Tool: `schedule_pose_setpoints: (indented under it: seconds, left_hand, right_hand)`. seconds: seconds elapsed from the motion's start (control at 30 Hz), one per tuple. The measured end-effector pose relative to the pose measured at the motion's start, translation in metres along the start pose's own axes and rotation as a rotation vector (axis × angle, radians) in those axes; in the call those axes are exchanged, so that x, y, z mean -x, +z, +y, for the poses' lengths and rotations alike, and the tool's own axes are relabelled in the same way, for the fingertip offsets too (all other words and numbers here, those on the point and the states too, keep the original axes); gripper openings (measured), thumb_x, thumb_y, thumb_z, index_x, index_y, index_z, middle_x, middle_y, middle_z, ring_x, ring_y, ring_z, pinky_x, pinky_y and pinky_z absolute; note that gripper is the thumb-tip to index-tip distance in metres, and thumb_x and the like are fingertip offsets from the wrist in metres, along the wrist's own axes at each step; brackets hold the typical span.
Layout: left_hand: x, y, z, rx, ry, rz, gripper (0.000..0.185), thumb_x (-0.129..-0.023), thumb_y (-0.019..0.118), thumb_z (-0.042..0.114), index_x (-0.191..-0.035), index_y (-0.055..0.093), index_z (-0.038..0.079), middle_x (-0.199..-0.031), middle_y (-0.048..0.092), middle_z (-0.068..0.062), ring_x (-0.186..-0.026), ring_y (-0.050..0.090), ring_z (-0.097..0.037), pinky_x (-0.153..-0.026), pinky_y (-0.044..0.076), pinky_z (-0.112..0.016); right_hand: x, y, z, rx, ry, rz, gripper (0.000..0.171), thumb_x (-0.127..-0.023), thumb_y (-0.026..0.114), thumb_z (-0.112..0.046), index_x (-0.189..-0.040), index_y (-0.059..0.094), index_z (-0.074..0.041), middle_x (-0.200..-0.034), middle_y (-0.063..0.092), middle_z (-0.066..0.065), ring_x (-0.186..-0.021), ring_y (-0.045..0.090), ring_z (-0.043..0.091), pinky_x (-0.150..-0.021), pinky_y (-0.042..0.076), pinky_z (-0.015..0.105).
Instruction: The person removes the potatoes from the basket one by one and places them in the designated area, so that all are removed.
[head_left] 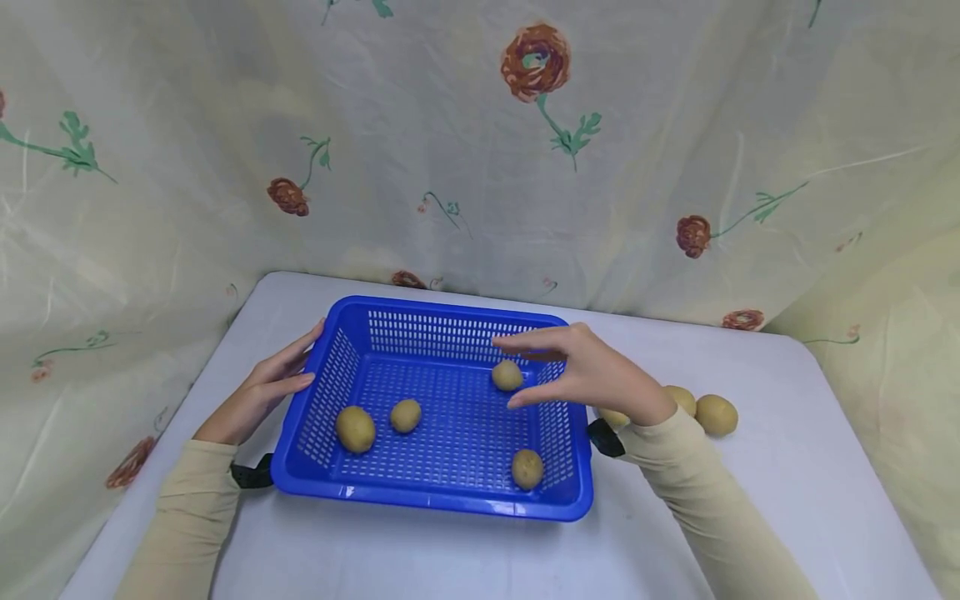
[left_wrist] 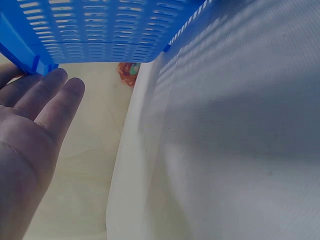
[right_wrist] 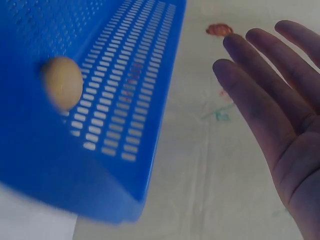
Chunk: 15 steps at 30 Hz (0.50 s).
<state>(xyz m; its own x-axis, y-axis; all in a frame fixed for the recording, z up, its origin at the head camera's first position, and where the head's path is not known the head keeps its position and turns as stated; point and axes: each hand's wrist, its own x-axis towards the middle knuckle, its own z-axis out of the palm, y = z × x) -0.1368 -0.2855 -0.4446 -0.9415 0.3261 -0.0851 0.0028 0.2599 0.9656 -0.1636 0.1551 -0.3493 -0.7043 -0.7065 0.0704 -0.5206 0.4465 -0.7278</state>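
A person's left hand (head_left: 258,392) rests flat, fingers straight, against the outside of a blue basket (head_left: 431,500) at its 9 o'clock side; the wrist view there confirms fingertips (left_wrist: 55,82) touching the rim corner, gripping nothing. The basket sits mid-bench (head_left: 787,500) and holds four potatoes: two side by side at 8 o'clock, the left potato (head_left: 355,428) beside the second (head_left: 406,415); a third (head_left: 527,468) at 5 o'clock; and a fourth (head_left: 507,375) at 2 o'clock, directly under the right hand (head_left: 581,371). That hand hovers over the basket, fingers spread and straight, holding nothing. More potatoes (head_left: 716,414) lie on the bench at 3 o'clock outside the basket, partly hidden by the right sleeve.

The likeliest risk, by judgement: the light basket could slide if nudged, since the left hand only rests on it, and the loose outer potatoes could roll toward the bench edge if the sleeve brushes them.

Only the head view shows the count and layout. The right wrist view shows the open palm (right_wrist: 280,115) clear of the fourth potato (right_wrist: 61,82), which the head view leaves uncertain.
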Motion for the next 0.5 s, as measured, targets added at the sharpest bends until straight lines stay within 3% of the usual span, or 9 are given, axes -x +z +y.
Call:
schedule_pose_setpoints:
  seconds: [0.23,0.5]
  left_hand:
    - [0.000,0.000,0.000,0.001,-0.008,0.001,0.070,-0.105,0.055,0.027,-0.166,0.020,0.029,-0.176,0.011,-0.001,-0.161,0.009,-0.044,-0.118,0.005,-0.082]
    - [0.000,-0.001,0.000,0.007,0.006,-0.007,0.070,-0.105,0.054,0.026,-0.166,0.020,0.029,-0.176,0.011,-0.003,-0.161,0.009,-0.044,-0.118,0.005,-0.082]
  right_hand:
    - [-0.024,0.016,-0.007,0.063,-0.070,-0.069,0.070,-0.080,0.088,-0.042,-0.142,0.064,-0.017,-0.141,0.067,-0.003,-0.128,0.066,0.015,-0.108,0.055,0.037]
    - [-0.049,0.038,-0.015,0.129,-0.152,-0.148,0.069,-0.083,0.087,-0.038,-0.144,0.063,-0.016,-0.142,0.067,-0.002,-0.127,0.066,0.010,-0.106,0.055,0.031]
